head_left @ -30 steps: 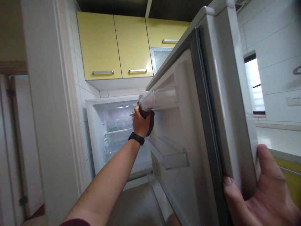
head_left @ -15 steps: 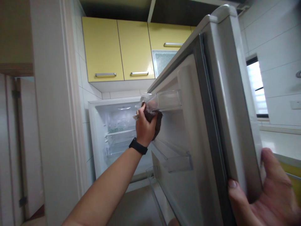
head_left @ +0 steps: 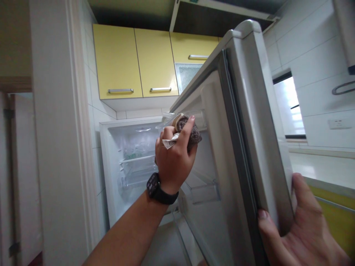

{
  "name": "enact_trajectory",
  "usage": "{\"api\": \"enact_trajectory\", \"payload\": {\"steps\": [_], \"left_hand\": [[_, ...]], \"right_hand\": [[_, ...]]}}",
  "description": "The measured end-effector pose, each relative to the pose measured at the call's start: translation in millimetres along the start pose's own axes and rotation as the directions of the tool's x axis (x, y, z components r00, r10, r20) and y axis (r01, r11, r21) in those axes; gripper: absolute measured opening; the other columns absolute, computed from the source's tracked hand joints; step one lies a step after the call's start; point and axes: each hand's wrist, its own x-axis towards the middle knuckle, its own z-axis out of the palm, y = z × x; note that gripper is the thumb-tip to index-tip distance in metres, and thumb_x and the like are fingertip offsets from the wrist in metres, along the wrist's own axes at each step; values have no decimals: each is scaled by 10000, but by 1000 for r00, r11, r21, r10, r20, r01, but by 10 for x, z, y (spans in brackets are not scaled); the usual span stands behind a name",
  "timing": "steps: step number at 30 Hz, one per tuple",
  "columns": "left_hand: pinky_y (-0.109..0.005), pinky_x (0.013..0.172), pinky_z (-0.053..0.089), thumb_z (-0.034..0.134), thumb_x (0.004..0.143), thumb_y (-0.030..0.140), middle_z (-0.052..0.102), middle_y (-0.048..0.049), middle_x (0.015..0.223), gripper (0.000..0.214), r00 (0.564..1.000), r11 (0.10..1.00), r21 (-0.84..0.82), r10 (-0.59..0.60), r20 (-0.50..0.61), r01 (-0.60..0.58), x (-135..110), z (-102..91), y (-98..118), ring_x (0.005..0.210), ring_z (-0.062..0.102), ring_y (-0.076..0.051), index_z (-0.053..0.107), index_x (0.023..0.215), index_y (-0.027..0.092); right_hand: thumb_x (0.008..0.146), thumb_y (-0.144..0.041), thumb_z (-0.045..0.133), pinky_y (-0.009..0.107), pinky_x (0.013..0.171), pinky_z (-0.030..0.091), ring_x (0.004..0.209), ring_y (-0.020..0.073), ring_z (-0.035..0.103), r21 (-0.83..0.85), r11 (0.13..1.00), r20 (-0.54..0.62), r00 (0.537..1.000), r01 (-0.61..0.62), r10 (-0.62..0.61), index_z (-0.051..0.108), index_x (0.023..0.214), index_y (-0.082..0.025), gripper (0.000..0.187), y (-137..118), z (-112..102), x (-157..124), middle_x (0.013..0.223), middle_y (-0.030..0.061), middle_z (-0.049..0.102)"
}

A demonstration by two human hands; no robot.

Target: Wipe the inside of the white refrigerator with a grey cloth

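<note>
My left hand (head_left: 173, 157) is closed around a dark brown cloth (head_left: 192, 133) with a small white tag, held up against the clear top shelf (head_left: 201, 116) on the inside of the open fridge door (head_left: 244, 122). A black watch sits on that wrist. My right hand (head_left: 301, 225) grips the outer edge of the fridge door, thumb on the inner side, fingers wrapped around the front. The fridge interior (head_left: 135, 155) stands open behind my left hand, with clear shelves inside.
Yellow wall cabinets (head_left: 133, 61) with metal handles hang above the fridge. A white door frame (head_left: 55, 147) stands on the left. A lower clear door shelf (head_left: 205, 190) juts out below my left hand. White tiled wall and a bright window (head_left: 288, 105) lie right.
My left hand with the cloth has pulled back towards me and turned, now in front of the top door shelf rather than under it. My right hand keeps its hold on the door.
</note>
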Motion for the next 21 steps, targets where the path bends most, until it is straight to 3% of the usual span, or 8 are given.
{"api": "enact_trajectory", "payload": {"steps": [4, 7, 10, 13, 21], "left_hand": [[-432, 903, 526, 721, 892, 320, 584, -80, 1081, 654, 998, 996, 85, 31, 62, -36, 55, -48, 57, 1016, 589, -263, 490, 1504, 337], [-437, 933, 522, 723, 891, 309, 608, -86, 1132, 664, 999, 999, 24, 40, 18, -40, 35, -54, 44, 1084, 599, -270, 448, 1495, 290], [-427, 963, 514, 714, 902, 312, 618, -93, 1129, 494, 997, 997, -52, 52, -51, -55, -5, -79, 33, 1105, 607, -257, 538, 1355, 225], [-399, 941, 515, 707, 914, 317, 607, -80, 1079, 341, 994, 995, -45, 90, -67, -93, -12, -143, 63, 1051, 610, -231, 652, 1241, 239], [-419, 876, 514, 668, 936, 348, 590, -98, 1142, 340, 990, 989, 60, 139, -29, -137, 139, -152, 185, 1056, 595, -265, 695, 1273, 312]], "right_hand": [[972, -620, 330, 734, 753, 560, 1156, 570, 625, 2, 999, 32, 998, -50, 50, 116, 1645, -305, 774, -62, -12, 12, 1609, 155, 419], [967, -619, 364, 711, 732, 576, 1143, 554, 637, -16, 998, 21, 998, -56, 56, 122, 1643, -328, 775, -55, -19, 21, 1595, 145, 444], [965, -606, 395, 691, 771, 584, 1161, 530, 637, 5, 999, 13, 999, -48, 48, 121, 1637, -364, 765, -53, -30, 12, 1611, 107, 430], [968, -601, 379, 686, 789, 586, 1209, 514, 621, 12, 1000, 26, 999, -28, 27, 91, 1635, -377, 760, -69, -48, -6, 1646, 93, 375], [986, -572, 359, 716, 754, 588, 1176, 528, 635, -42, 999, 31, 999, -32, 33, 95, 1646, -309, 758, -86, -49, -2, 1616, 152, 413]]}}
